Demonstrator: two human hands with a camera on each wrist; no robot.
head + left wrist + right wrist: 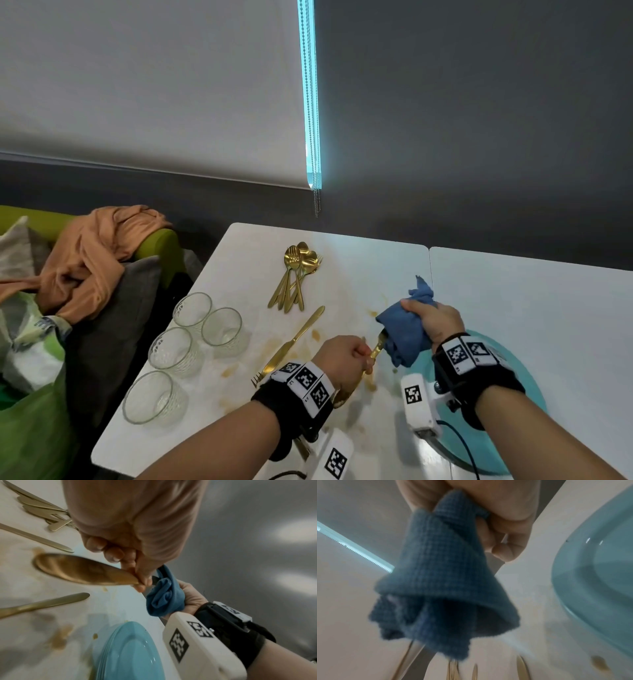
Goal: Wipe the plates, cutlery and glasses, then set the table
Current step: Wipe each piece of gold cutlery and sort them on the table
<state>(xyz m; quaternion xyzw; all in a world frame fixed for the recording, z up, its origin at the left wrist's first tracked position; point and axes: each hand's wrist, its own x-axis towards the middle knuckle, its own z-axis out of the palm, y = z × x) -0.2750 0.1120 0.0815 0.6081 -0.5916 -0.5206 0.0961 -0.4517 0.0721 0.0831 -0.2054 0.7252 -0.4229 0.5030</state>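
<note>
My left hand (356, 356) grips a gold spoon (77, 569) by the neck, its bowl toward my wrist. My right hand (428, 318) grips a blue cloth (404, 335), which is bunched around the spoon's handle end; the handle tip is hidden inside it. The cloth (440, 582) fills the right wrist view. A stack of teal plates (493, 455) lies under my right forearm. A pile of gold cutlery (294, 277) sits at the back of the white table (359, 257). A gold knife (294, 339) and a fork (258, 378) lie near my left wrist. Several clear glasses (191, 308) stand at the left.
Brown stains (229, 370) mark the tabletop around the knife and my hands. A second white table (548, 308) joins on the right. Left of the table is a green seat (157, 246) with an orange garment (96, 253), cushions and a bag. A dark wall is behind.
</note>
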